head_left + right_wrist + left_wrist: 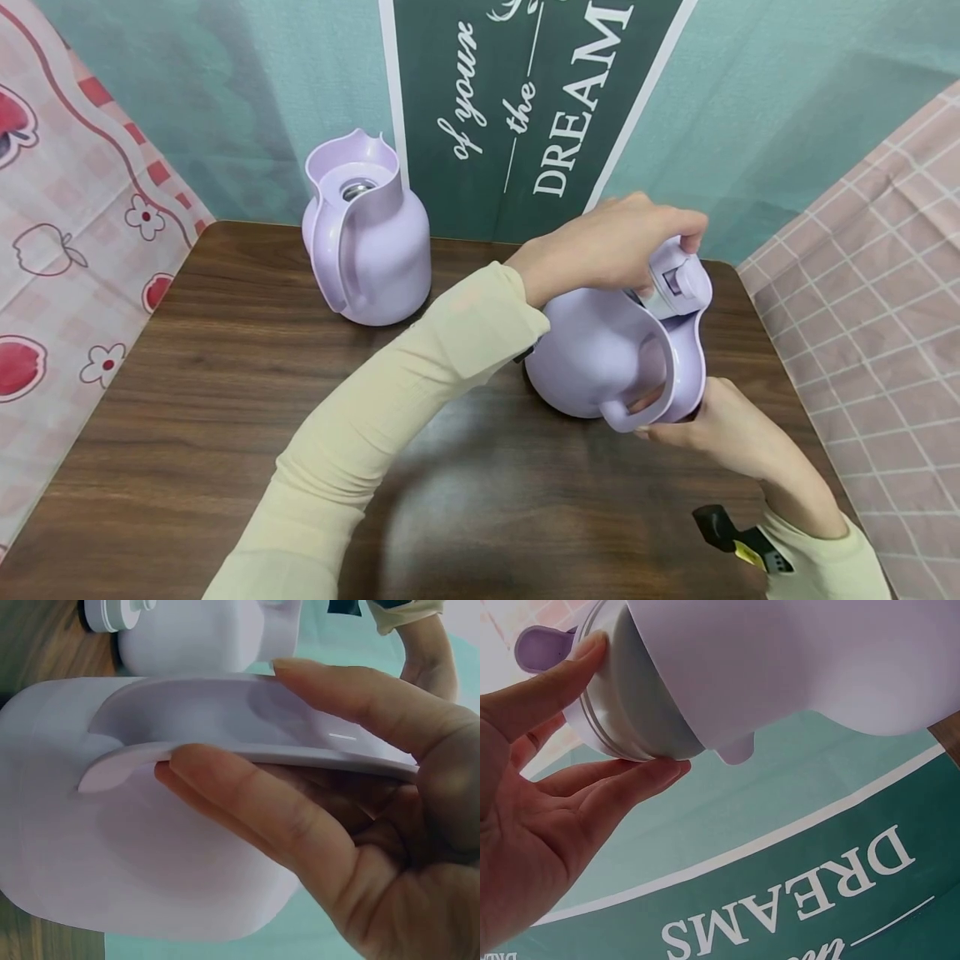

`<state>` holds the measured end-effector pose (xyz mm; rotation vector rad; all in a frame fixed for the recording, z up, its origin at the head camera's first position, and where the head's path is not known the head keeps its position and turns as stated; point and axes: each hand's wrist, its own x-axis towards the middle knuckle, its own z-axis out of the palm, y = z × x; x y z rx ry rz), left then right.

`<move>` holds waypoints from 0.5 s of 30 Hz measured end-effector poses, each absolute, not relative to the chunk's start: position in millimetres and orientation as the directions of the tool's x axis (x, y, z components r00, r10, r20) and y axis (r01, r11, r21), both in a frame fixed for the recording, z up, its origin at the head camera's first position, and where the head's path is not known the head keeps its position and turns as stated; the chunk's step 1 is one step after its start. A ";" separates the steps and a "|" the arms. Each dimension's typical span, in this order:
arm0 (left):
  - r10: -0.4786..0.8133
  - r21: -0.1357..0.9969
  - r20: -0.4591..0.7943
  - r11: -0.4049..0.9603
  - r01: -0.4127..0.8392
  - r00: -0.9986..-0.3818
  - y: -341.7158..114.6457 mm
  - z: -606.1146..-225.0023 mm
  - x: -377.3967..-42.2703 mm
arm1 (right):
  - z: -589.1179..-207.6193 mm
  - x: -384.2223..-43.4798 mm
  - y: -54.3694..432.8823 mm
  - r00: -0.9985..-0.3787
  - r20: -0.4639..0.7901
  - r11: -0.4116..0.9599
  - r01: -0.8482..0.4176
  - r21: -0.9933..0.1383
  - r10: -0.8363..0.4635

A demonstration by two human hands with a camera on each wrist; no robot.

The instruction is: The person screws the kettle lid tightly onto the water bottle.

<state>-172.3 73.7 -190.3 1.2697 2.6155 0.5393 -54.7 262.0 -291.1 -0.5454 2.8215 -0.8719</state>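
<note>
A lavender thermos jug (592,350) leans over toward the right on the table, its mouth raised. My left hand (615,242) reaches across and grips the jug's lid (678,279) at the mouth. In the left wrist view, thumb and fingertips hold the rim of the grey-and-lavender lid (619,697), which sits partly inside the neck. My right hand (723,425) holds the jug's handle (225,754); in the right wrist view its fingers lie along both edges. A second lavender thermos jug (375,250) stands upright at the left, lidless, its silvery opening showing.
The brown wooden table (187,400) meets a teal cloth (322,83) with a lettered panel (495,125) behind. Patterned cloths hang at both sides. A pale round knobbed piece (116,613) is cut off at the right wrist view's edge.
</note>
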 end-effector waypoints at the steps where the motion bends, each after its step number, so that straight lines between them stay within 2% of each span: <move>1: 0.786 0.394 -0.006 0.570 0.721 -0.618 73.8 -190.1 -172.1 | -291.2 -54.4 261.9 -0.926 -0.025 0.768 -0.297 -0.568 -0.377; 15: 0.797 0.427 0.042 0.531 0.732 -0.603 72.0 -192.3 -173.1 | -289.6 -54.0 260.8 -0.935 -0.054 0.780 -0.260 -0.570 -0.351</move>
